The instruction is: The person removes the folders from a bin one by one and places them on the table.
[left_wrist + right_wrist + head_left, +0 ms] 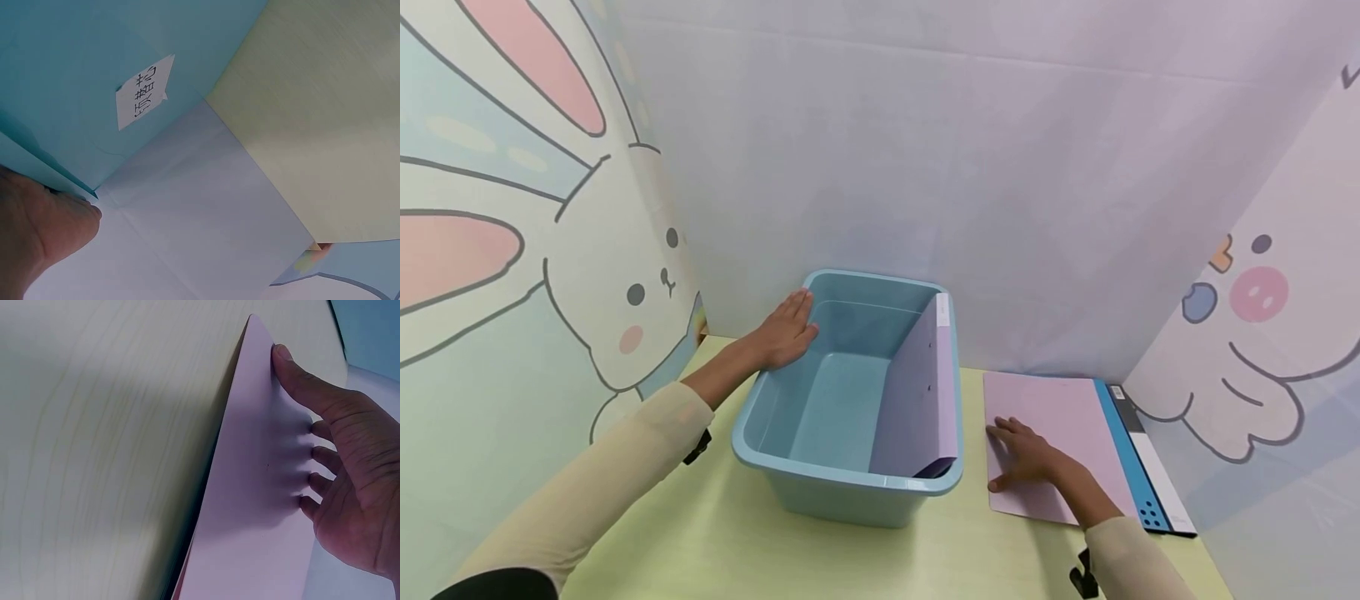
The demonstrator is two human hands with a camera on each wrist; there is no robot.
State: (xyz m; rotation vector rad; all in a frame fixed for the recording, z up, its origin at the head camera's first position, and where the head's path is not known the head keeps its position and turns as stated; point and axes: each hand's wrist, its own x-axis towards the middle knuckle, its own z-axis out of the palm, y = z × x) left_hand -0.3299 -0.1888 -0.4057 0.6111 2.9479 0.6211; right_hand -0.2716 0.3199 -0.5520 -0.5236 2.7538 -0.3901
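A light-blue plastic bin (842,475) stands on the table. Inside it, a lilac file folder (917,392) with a white label stands on edge along the right wall. My left hand (785,331) rests on the bin's left rim, its fingers pointing away from me. To the right of the bin lies a stack of folders, a pale pink-lilac folder (1060,408) on top. My right hand (1026,454) touches that folder near its left edge, fingertips and thumb spread on its cover. In the right wrist view its thumb (300,378) lies along the cover.
Under the pink-lilac folder, the spines of a blue folder (1131,458) and a black-and-white folder (1153,462) stick out on the right. A paper label with handwriting (145,92) is on the bin's outer side. Fabric walls (925,167) enclose the pale yellow table (760,558).
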